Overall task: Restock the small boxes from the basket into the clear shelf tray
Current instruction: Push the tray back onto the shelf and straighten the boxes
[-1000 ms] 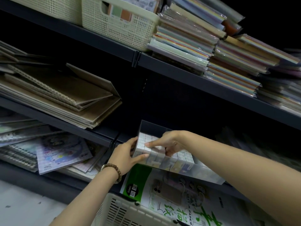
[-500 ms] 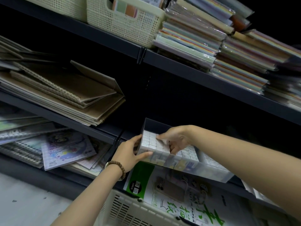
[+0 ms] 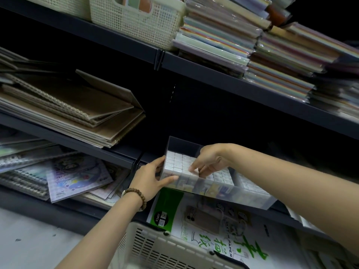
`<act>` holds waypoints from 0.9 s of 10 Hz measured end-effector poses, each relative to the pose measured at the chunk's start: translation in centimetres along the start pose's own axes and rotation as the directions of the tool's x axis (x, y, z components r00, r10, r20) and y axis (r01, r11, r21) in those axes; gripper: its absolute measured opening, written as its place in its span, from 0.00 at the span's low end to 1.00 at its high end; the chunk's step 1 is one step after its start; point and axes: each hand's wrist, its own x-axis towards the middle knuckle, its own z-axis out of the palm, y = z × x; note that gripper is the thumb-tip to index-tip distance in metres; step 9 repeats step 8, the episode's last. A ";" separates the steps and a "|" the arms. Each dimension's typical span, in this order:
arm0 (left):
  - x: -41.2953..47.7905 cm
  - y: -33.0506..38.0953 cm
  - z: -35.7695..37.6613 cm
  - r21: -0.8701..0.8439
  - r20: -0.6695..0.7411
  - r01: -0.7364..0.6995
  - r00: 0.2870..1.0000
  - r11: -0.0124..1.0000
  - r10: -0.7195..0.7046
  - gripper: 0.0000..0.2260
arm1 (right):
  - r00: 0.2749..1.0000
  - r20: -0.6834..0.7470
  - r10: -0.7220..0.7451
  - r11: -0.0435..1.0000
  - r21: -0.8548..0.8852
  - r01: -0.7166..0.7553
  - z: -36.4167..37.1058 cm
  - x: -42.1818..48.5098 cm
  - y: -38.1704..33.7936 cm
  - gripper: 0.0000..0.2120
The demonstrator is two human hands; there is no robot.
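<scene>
Gripping the left end of the clear shelf tray (image 3: 233, 193) with the left hand (image 3: 153, 179), thumb laid along the front wall, fingers wrapped round the end. Reaching into the tray from above with the right hand (image 3: 210, 162), fingertips (image 3: 192, 168) curled down onto the small boxes (image 3: 177, 164) packed in white rows between both hands; impossible to tell whether pinching one or only pressing. Wearing a beaded bracelet (image 3: 136, 197) on the left wrist. Below both wrists, the cream basket (image 3: 165, 249), a green-and-white paper pack (image 3: 204, 226) just beyond its rim. Up and left of the left hand, stacked brown notebooks (image 3: 77, 113).
</scene>
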 end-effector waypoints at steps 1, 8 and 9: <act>0.1 0.0 0.0 -0.019 0.005 -0.006 1.000 1.000 0.006 0.37 | 0.999 0.041 -0.011 0.995 0.099 0.006 -0.4 -0.3 0.3 0.28; 1.8 0.4 2.5 0.131 -0.081 0.025 0.997 0.991 -0.015 0.33 | 0.251 -0.760 -0.600 0.252 0.119 0.960 -4.6 -21.2 12.2 0.13; 1.8 0.4 2.5 0.131 -0.081 0.025 0.997 0.991 -0.015 0.33 | 0.251 -0.760 -0.600 0.252 0.119 0.960 -4.6 -21.2 12.2 0.13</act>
